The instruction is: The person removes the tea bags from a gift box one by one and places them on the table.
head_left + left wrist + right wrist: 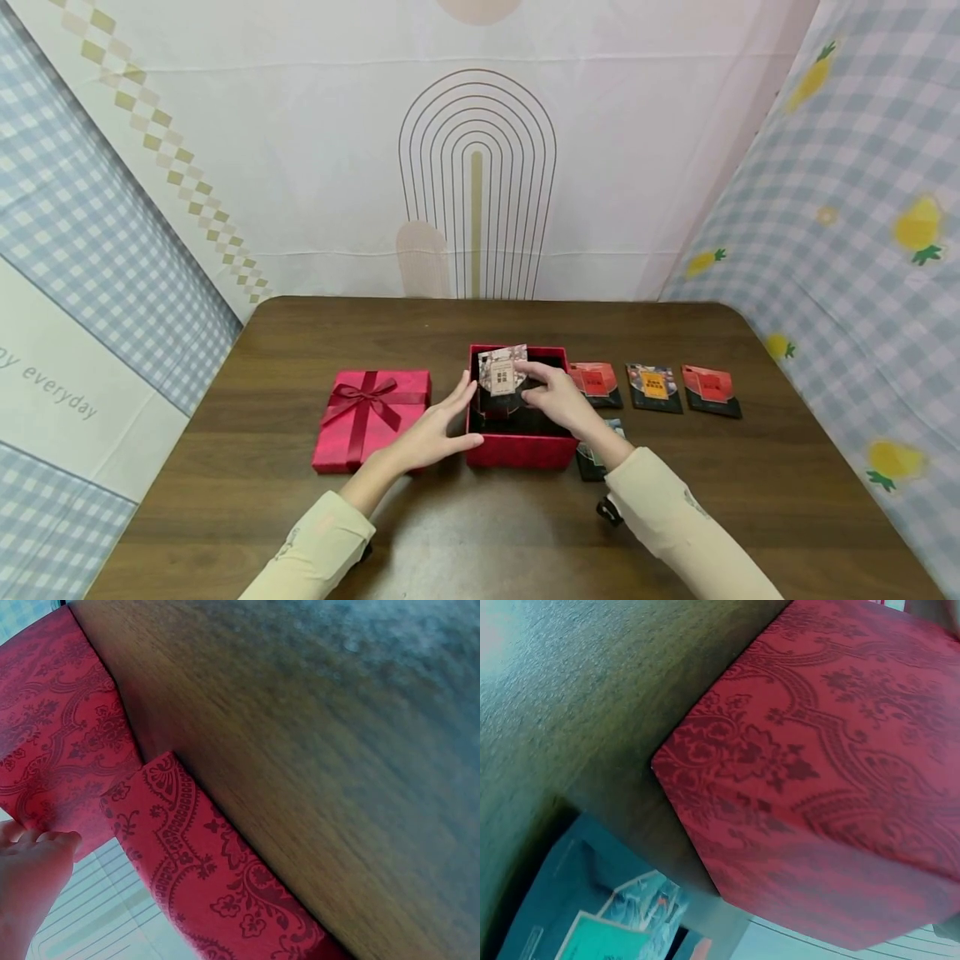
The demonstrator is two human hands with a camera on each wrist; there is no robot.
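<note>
A small packet [502, 371] is being pinched by the right hand [558, 398] over the open red box [520, 450] at desk [750, 500] centre; the box's nine-o'clock wall is being touched by the left hand [432, 432] — fingers straight, together. The lid [371, 419] is lying at nine o'clock.

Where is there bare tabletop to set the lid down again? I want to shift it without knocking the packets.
Free: the table behind the red lid, and the front strip between the sleeves. Crowded: right of the open box, where three packets lie in a row and a teal packet lies beside the box wall.
</note>
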